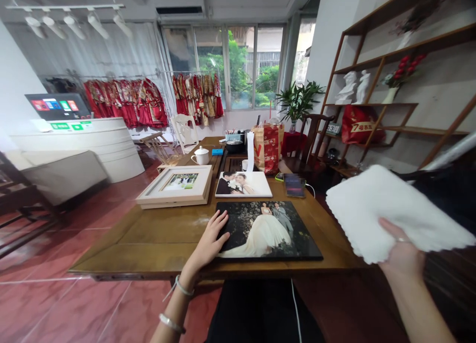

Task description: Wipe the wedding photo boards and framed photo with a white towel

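Observation:
My left hand (210,239) lies flat with fingers spread on the left edge of a dark wedding photo panel (271,229) that rests on the wooden table (156,239). My right hand (399,249) is raised off to the right of the table and grips a folded white cloth (390,209), thumb on top. The cloth hangs in the air, apart from the panel.
Behind the panel lie a white photo album (243,184) and a cream picture frame (176,184). Further back stand a white teapot (201,155), a red gift bag (268,147) and a dark card stand (294,185). Shelves (390,105) line the right wall; a white counter (82,144) stands left.

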`<state>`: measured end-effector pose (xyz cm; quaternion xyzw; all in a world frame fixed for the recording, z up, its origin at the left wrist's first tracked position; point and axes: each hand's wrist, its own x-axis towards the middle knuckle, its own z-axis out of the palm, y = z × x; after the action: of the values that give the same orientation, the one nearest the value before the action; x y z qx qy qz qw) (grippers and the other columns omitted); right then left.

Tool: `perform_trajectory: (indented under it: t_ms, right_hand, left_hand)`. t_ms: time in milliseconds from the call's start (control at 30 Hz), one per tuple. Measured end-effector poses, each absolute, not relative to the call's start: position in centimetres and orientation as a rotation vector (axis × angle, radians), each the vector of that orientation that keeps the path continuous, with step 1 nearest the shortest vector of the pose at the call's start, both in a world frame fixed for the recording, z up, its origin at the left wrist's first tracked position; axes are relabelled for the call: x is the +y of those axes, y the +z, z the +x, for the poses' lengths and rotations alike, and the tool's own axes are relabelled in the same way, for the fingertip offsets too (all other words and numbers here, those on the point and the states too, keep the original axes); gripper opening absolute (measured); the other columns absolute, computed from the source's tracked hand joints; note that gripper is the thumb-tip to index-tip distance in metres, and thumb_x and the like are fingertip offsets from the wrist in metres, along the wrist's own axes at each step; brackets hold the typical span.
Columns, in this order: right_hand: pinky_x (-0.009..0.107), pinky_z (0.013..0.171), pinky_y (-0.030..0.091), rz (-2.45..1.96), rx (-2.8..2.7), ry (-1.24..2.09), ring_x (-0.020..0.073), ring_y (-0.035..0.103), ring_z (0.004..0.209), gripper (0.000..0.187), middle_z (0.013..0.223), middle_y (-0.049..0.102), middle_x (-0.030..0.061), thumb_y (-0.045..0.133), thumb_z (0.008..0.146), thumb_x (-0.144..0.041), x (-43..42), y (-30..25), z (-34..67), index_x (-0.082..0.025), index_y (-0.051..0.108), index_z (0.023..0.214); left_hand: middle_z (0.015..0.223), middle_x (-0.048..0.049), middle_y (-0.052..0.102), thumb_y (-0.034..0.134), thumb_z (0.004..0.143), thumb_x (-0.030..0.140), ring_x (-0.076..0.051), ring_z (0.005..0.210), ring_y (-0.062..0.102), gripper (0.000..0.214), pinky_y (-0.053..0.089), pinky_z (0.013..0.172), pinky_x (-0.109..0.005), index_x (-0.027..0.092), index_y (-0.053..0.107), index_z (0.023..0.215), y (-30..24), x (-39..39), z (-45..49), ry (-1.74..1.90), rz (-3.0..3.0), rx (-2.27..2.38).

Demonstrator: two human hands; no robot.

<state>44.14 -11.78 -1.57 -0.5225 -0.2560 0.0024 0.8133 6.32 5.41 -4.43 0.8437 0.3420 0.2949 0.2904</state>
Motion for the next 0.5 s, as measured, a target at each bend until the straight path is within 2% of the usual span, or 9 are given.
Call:
perform_trajectory:
  t_ms: [67,133,233,300,367,500]
  right_hand:
    - [0.049,0.093,0.047,-1.258,-0.721,-0.164,0.0299,0.058,0.105,0.047,0.116,0.061,0.008,0.07,0.064,-0.027,-11.3,-1.6,43.2,-0.02,0.06,0.11]
    - [0.048,0.095,0.045,-1.368,-1.142,-0.248,0.0304,0.056,0.109,0.044,0.119,0.061,0.0098,0.063,0.071,-0.025,-10.4,-1.5,42.1,-0.019,0.059,0.115]
    - [0.049,0.104,0.033,-1.346,-1.856,-0.342,0.0282,0.045,0.123,0.049,0.13,0.053,0.0087,0.051,0.08,-0.024,-8.0,-1.0,40.1,-0.021,0.05,0.129]
    - [0.05,0.107,0.027,-1.37,-2.1,-0.421,0.0268,0.038,0.128,0.051,0.133,0.051,0.0075,0.05,0.081,-0.022,-5.9,-0.8,38.6,-0.022,0.046,0.132]
    - [0.049,0.108,0.025,-1.472,-2.191,-0.44,0.0257,0.035,0.13,0.054,0.135,0.049,0.0065,0.047,0.079,-0.013,-3.6,-0.6,37.2,-0.022,0.046,0.133]
    - [0.05,0.108,0.022,-1.729,-2.196,-0.283,0.0261,0.03,0.132,0.07,0.137,0.045,0.0084,0.043,0.063,0.001,0.1,-0.6,35.6,-0.017,0.049,0.13]
  left_hand:
    - [0.146,-0.005,0.034,0.048,0.085,0.027,-0.022,0.14,0.017,0.049,0.016,0.114,-0.047,0.022,0.042,0.133,-4.4,5.2,6.4,0.809,2.268,0.919]
    - [0.146,-0.0051,0.035,0.049,0.085,0.031,-0.022,0.139,0.019,0.049,0.018,0.114,-0.046,0.022,0.042,0.133,-4.2,4.9,6.4,0.822,2.276,0.931]
    - [0.145,-0.0059,0.036,0.054,0.083,0.037,-0.023,0.139,0.021,0.052,0.02,0.113,-0.046,0.022,0.043,0.132,-3.8,4.6,6.5,0.826,2.279,0.969]
    - [0.145,-0.0061,0.037,0.056,0.082,0.039,-0.023,0.139,0.021,0.055,0.021,0.113,-0.046,0.022,0.043,0.132,-3.6,4.5,6.6,0.826,2.282,0.983]
    - [0.145,-0.0058,0.037,0.057,0.081,0.039,-0.023,0.138,0.021,0.055,0.022,0.113,-0.045,0.023,0.043,0.132,-3.6,4.4,6.6,0.826,2.287,0.984]
    - [0.145,-0.0059,0.037,0.056,0.082,0.039,-0.024,0.138,0.021,0.054,0.021,0.113,-0.046,0.023,0.044,0.132,-3.7,4.5,6.6,0.815,2.297,0.986]
